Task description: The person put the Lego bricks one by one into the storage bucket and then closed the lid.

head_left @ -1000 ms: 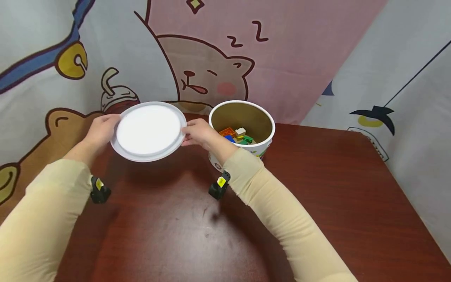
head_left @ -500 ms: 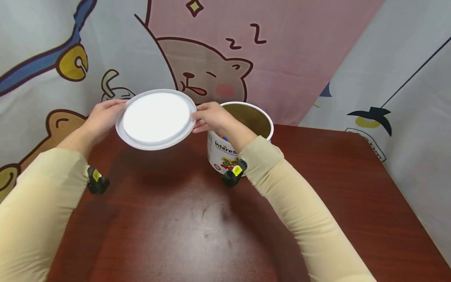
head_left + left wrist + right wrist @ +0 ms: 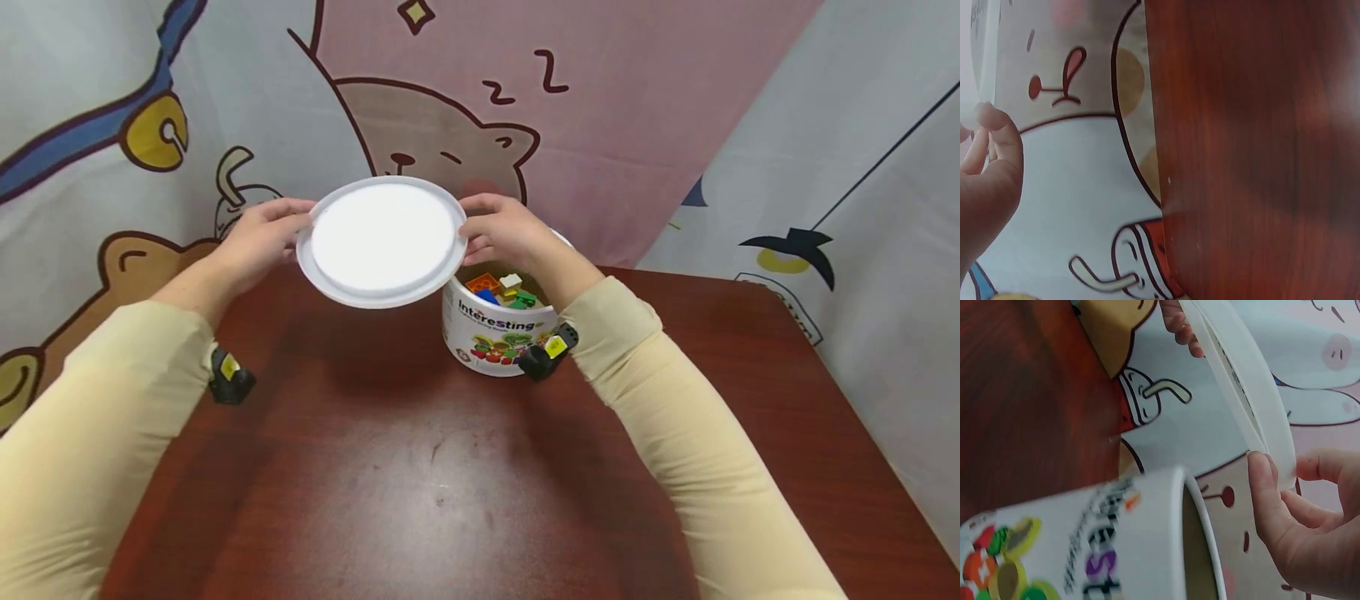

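Both hands hold a round white lid (image 3: pixel 384 237) in the air, up and to the left of a white bucket (image 3: pixel 487 337). At the lid's left edge the left hand (image 3: pixel 266 237) pinches the rim. The right hand (image 3: pixel 510 237) grips the right edge and covers part of the bucket's mouth in the head view. In the right wrist view the thumb and fingers (image 3: pixel 1262 478) clasp the rim from both sides, and the bucket's open rim (image 3: pixel 1200 525) shows below. Several coloured building blocks (image 3: pixel 510 292) lie inside the bucket.
The bucket stands on a dark red-brown wooden table (image 3: pixel 420 467) near its back edge. Behind the table hangs a cloth (image 3: pixel 637 125) printed with cartoon bears. Small black cameras (image 3: pixel 231 379) are strapped at both wrists.
Both hands have carried the lid rightwards and upwards, closer to the bucket. The bucket has stayed in place, and the right forearm has shifted right across it.
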### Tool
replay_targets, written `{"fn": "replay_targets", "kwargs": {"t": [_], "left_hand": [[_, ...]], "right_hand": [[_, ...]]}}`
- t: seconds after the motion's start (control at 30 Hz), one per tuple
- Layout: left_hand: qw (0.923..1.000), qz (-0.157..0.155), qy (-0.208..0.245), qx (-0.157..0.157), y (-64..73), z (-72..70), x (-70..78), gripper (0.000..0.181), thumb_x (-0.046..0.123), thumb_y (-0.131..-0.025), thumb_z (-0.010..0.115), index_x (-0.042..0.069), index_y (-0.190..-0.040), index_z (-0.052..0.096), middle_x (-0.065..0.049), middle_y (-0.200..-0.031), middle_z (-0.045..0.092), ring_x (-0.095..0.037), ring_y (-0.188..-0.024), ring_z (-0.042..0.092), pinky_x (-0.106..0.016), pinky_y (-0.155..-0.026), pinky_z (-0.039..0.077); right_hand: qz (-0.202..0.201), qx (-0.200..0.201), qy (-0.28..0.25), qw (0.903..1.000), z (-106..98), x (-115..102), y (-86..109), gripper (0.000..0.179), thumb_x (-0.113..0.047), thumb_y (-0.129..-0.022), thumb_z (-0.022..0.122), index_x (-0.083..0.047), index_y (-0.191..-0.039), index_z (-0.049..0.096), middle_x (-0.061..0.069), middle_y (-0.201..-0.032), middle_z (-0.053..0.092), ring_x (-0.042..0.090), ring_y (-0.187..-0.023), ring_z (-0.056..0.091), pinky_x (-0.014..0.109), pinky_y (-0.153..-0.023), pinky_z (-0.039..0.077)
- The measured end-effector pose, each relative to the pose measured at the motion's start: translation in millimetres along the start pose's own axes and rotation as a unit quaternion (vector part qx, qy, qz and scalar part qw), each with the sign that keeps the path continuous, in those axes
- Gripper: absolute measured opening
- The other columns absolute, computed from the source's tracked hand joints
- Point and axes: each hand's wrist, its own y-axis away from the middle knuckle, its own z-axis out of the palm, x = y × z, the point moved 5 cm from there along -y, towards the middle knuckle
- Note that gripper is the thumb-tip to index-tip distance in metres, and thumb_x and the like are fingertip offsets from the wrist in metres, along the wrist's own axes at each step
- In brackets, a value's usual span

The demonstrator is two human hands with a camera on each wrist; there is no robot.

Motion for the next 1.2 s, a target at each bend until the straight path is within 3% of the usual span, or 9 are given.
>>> {"fn": "replay_targets", "kwargs": {"t": [0.23, 0.47, 0.67, 0.8, 0.93, 1.07, 1.2], "left_hand": [[0.9959, 0.04, 0.072, -0.037, -1.1, 23.2, 23.4, 0.049, 0.025, -0.098, 0.043, 0.006, -0.143, 0.033, -0.01, -0.132, 0.044, -0.001, -0.09, 0.056, -0.013, -0.074, 0.05], [0.9855, 0.06, 0.151, -0.048, -4.9, 43.0, 43.2, 0.045, 0.007, -0.096, 0.042, 0.004, -0.141, 0.038, -0.006, -0.116, 0.054, -0.003, -0.081, 0.058, -0.016, -0.072, 0.052], [0.9857, 0.101, 0.128, -0.041, -7.7, 61.1, 58.7, 0.049, -0.003, -0.092, 0.046, 0.006, -0.14, 0.042, -0.019, -0.132, 0.05, -0.002, -0.085, 0.059, -0.017, -0.078, 0.053], [0.9858, 0.132, 0.101, -0.025, -8.6, 73.4, 68.8, 0.048, 0.002, -0.09, 0.056, 0.006, -0.136, 0.046, -0.02, -0.129, 0.053, 0.0, -0.082, 0.062, -0.021, -0.079, 0.054], [0.9855, 0.145, 0.085, -0.027, -10.6, 85.6, 75.4, 0.047, 0.006, -0.089, 0.06, 0.007, -0.134, 0.048, -0.018, -0.126, 0.056, -0.004, -0.085, 0.062, -0.026, -0.083, 0.054], [0.9862, 0.146, 0.072, -0.03, -12.6, 93.9, 79.4, 0.047, 0.01, -0.09, 0.06, 0.009, -0.135, 0.048, -0.016, -0.128, 0.055, -0.011, -0.095, 0.061, -0.021, -0.079, 0.053], [0.9842, 0.156, 0.083, -0.017, -14.2, 98.0, 84.5, 0.046, 0.012, -0.091, 0.059, 0.009, -0.135, 0.048, -0.015, -0.131, 0.054, -0.019, -0.107, 0.059, -0.019, -0.079, 0.053]], "right_hand": [[0.004, 0.022, 0.012, 0.9997, -32, -1, 10.2, 0.047, -0.002, -0.088, 0.054, -0.005, -0.134, 0.045, 0.01, -0.092, 0.058, 0.015, -0.063, 0.061, 0.024, -0.061, 0.056], [0.003, 0.046, 0.008, 0.9989, -65, 1, 20.9, 0.053, -0.002, -0.089, 0.051, -0.005, -0.14, 0.037, 0.012, -0.104, 0.052, 0.012, -0.064, 0.061, 0.022, -0.061, 0.056], [-0.004, 0.074, 0.009, 0.9972, -90, 3, 34.3, 0.056, -0.004, -0.089, 0.052, -0.01, -0.143, 0.035, 0.009, -0.108, 0.052, 0.01, -0.067, 0.062, 0.021, -0.063, 0.056], [-0.016, 0.078, 0.015, 0.9967, -105, 6, 42.9, 0.049, -0.008, -0.092, 0.052, -0.009, -0.14, 0.04, 0.005, -0.106, 0.054, 0.009, -0.071, 0.063, 0.021, -0.067, 0.056], [-0.036, 0.075, -0.033, 0.9959, -118, 11, 50.6, 0.042, -0.008, -0.094, 0.047, -0.006, -0.136, 0.044, 0.002, -0.108, 0.055, 0.009, -0.076, 0.063, 0.022, -0.069, 0.056], [-0.083, 0.072, -0.081, 0.9907, -129, 14, 56.7, 0.04, 0.004, -0.09, 0.04, -0.004, -0.128, 0.053, -0.001, -0.108, 0.058, 0.009, -0.083, 0.061, 0.019, -0.071, 0.053], [-0.136, 0.098, -0.006, 0.9858, -136, 16, 60.3, 0.035, 0.005, -0.087, 0.055, -0.01, -0.116, 0.064, -0.01, -0.1, 0.065, 0.004, -0.091, 0.061, 0.015, -0.076, 0.05]]}}
